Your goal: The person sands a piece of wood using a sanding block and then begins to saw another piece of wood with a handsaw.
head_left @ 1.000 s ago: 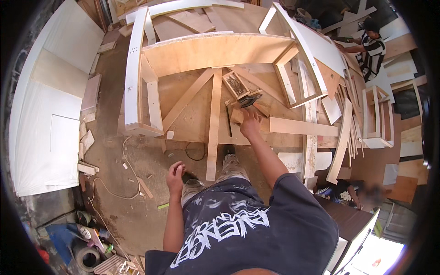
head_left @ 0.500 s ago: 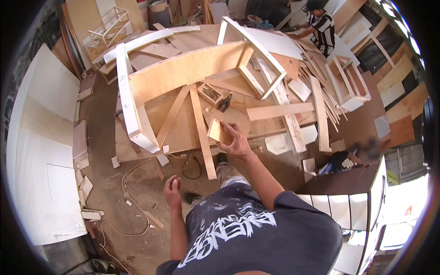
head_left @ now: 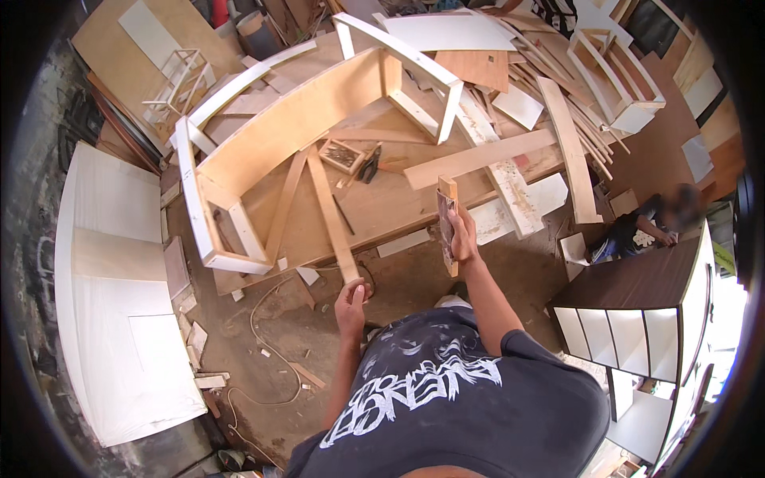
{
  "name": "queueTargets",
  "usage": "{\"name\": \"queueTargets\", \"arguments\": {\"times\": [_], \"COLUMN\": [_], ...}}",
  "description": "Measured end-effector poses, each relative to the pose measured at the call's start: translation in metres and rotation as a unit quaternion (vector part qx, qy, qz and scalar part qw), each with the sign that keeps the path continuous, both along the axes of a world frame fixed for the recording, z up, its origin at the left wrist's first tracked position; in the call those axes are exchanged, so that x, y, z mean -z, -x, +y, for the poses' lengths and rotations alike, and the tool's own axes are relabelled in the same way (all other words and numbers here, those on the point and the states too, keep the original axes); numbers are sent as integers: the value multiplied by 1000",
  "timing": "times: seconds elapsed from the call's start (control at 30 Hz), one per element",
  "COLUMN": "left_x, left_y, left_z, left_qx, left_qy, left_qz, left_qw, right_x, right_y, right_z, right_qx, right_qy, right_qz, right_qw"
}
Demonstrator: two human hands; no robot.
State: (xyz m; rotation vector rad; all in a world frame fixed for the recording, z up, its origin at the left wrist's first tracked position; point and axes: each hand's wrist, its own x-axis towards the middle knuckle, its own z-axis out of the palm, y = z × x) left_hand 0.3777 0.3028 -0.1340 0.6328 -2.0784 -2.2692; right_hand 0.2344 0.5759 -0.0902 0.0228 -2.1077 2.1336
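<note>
- Wooden block [head_left: 445,231], dark-faced: your right hand [head_left: 466,239] is grasping it around mid-length, in front of the workbench [head_left: 378,211].
- Probably handling light, stiff, hardly fragile; its long edges are likely offering the surest hold.
- Your left hand [head_left: 351,307] is resting half-curled at a wood strip's [head_left: 331,215] near end; grip: cannot tell.

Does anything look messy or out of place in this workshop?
Yes, a little. A narrow wooden strip overhangs the worktable, ending at the left hand; a loose cable loops across the floor among offcuts. The wooden block in the right hand has a dark, mottled face unlike its pale edge.
</note>
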Motion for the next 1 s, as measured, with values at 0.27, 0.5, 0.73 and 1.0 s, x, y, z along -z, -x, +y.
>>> {"name": "queueTargets", "arguments": {"times": [0.27,0.5,0.73,1.0], "left_x": [23,67,36,-143], "left_y": [114,262,268,274], "left_z": [139,182,200,176], "left_qx": [59,-136,-180,-96], "left_qy": [77,-299,-332,-168], "left_qz": [46,-151,15,263], "left_qw": [994,932,926,945], "right_x": [41,43,17,-23], "right_y": [13,37,41,105], "right_z": [128,214,252,271], "right_qx": [60,170,187,182], "right_qy": [174,188,156,163], "right_qz": [-63,-87,-119,-76], "right_qw": [981,963,963,967]}}
